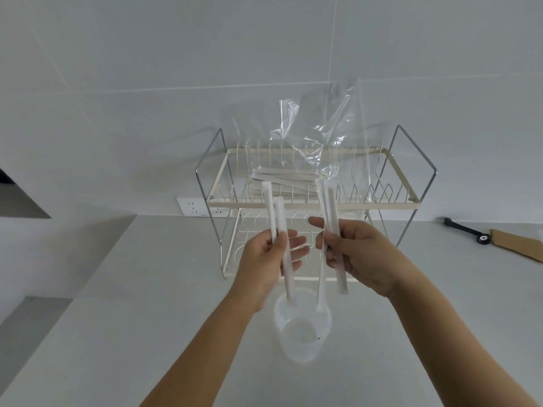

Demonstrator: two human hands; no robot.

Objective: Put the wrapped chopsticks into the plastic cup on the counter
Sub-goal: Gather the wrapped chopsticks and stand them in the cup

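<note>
Each hand, left (269, 254) and right (357, 254), grips two white paper-wrapped chopsticks (283, 248) held near upright, lower tips just over the clear plastic cup (302, 327) directly below (more lie on the rack beyond).

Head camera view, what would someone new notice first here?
Two hands at centre: the left hand and right hand each hold wrapped chopsticks, pointed down over a clear plastic cup on the counter. Behind them, a wire dish rack holds more wrapped pairs in a clear plastic bag.
</note>
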